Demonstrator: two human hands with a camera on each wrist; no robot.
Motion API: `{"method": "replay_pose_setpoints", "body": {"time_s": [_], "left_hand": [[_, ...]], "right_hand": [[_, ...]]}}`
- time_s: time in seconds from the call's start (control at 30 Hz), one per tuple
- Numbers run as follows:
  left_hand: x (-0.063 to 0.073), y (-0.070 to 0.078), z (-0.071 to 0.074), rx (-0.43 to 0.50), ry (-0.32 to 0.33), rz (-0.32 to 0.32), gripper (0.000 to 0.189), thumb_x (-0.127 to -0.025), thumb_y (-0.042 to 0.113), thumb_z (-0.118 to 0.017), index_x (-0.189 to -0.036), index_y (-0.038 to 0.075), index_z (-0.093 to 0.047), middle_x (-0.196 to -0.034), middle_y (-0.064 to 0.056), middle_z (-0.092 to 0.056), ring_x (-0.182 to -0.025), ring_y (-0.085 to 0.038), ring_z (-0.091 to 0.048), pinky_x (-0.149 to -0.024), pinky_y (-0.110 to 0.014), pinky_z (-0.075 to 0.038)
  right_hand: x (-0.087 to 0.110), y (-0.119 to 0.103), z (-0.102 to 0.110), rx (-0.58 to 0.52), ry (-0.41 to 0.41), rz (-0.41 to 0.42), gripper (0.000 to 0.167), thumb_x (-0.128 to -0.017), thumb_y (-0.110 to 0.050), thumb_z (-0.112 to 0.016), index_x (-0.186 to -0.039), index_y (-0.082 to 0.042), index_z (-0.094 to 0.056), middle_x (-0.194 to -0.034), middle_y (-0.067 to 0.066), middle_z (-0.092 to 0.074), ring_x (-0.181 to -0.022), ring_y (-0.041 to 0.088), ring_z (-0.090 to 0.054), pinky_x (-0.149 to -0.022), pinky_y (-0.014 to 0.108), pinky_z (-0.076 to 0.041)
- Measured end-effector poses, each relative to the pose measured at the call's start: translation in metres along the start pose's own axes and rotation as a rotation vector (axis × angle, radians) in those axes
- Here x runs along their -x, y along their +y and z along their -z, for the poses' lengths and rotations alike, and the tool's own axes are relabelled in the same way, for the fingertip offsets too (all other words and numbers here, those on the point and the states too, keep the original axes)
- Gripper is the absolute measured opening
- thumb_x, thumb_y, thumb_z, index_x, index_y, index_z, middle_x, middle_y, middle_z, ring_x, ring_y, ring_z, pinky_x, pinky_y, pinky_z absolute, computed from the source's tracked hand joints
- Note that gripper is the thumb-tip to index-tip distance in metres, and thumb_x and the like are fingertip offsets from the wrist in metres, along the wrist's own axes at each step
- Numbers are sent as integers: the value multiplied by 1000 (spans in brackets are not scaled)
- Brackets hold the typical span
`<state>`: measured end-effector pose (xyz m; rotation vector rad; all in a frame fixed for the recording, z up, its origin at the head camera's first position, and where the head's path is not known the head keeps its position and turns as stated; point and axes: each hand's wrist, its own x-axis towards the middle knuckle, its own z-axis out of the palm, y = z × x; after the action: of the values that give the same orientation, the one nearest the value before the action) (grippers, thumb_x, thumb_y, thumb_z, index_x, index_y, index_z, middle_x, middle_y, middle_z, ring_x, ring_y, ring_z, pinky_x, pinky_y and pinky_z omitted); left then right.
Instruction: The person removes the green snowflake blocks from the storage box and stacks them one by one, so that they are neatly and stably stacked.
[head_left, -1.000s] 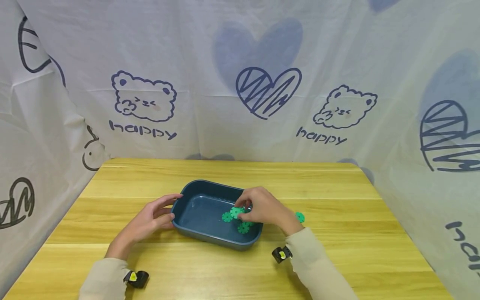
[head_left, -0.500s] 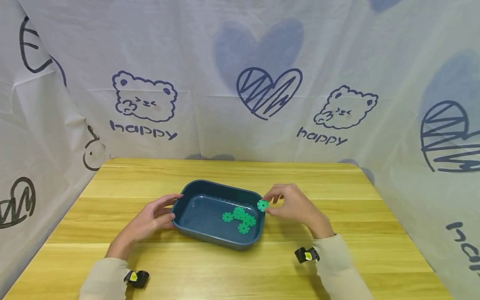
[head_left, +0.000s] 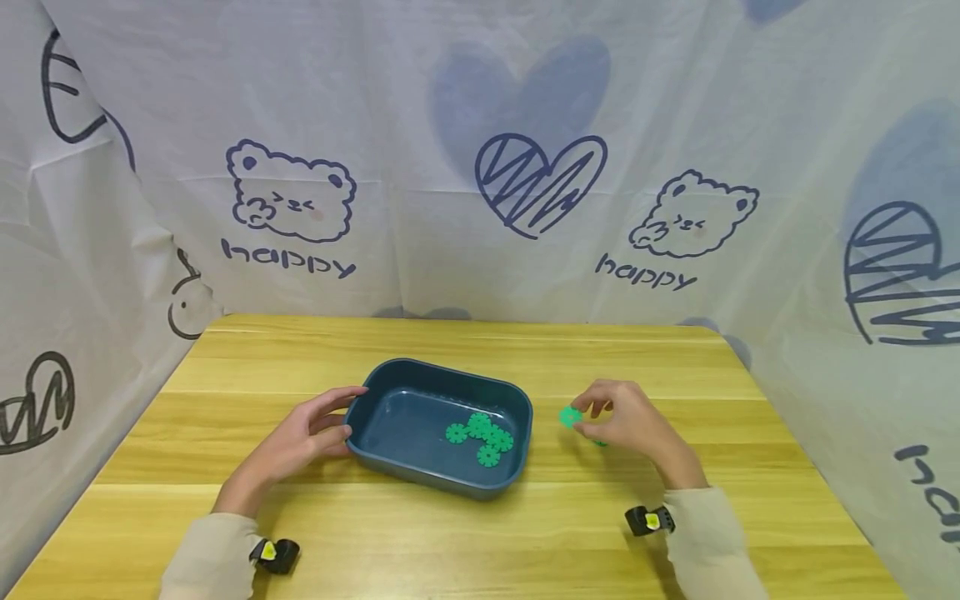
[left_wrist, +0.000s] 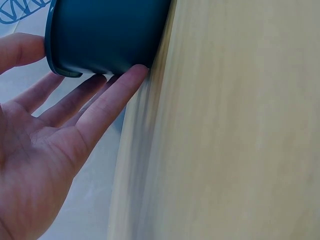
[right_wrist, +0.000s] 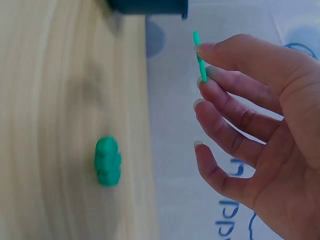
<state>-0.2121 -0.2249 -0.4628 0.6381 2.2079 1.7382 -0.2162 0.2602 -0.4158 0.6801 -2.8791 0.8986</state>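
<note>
In the head view, a dark blue rectangular bin (head_left: pixel 420 479) stands on the wooden table with several green notched plastic discs (head_left: pixel 488 455) lying in its right part. My left hand (head_left: pixel 303 437) rests against the bin's left end; the left wrist view has its straight fingers (left_wrist: pixel 107 107) touching the wall and rim. To the right of the bin, my right hand (head_left: pixel 630 421) pinches one green notched disc (head_left: pixel 570 417) between thumb and fingertips, above the table. The right wrist view gives this disc (right_wrist: pixel 201 65) edge-on.
Beneath the right hand, a green piece (right_wrist: pixel 107 161) lies on the table (right_wrist: pixel 60 200), mostly hidden in the head view. A white printed cloth (head_left: pixel 420 275) hangs behind the table and along both sides.
My right hand has come out of the bin and moved right, over the rim and above the table, carrying a green disc. The left hand and the bin stay in place.
</note>
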Motion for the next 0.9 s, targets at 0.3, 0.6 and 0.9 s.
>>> {"method": "replay_pose_setpoints", "body": {"time_s": [0.3,0.6,0.9], "left_hand": [[0,0,0,1,-1,2,57,-104,4,-55,-157,-4,-33,-157,-37,-34,-130,-45,-56,-88,-35,-64],[0,0,0,8,-3,6,58,-104,6,-55,-157,-3,-33,-157,-37,-34,-128,-30,-60,-88,-33,-64],[0,0,0,14,-3,7,57,-104,4,-54,-157,-2,-33,-157,-37,-34,-126,-21,-62,-88,-33,-64]], "right_hand": [[14,26,5,9,-3,-88,18,-83,-15,-86,-99,-11,-80,-93,-1,-75,-82,12,-60,-74,27,-54],[19,41,4,-7,-32,-140,19,-85,-16,-85,-102,-8,-79,-96,3,-75,-82,13,-59,-66,22,-52],[22,53,-1,-19,-48,-170,19,-85,-16,-84,-102,-8,-79,-98,5,-75,-83,13,-61,-67,22,-53]]}}
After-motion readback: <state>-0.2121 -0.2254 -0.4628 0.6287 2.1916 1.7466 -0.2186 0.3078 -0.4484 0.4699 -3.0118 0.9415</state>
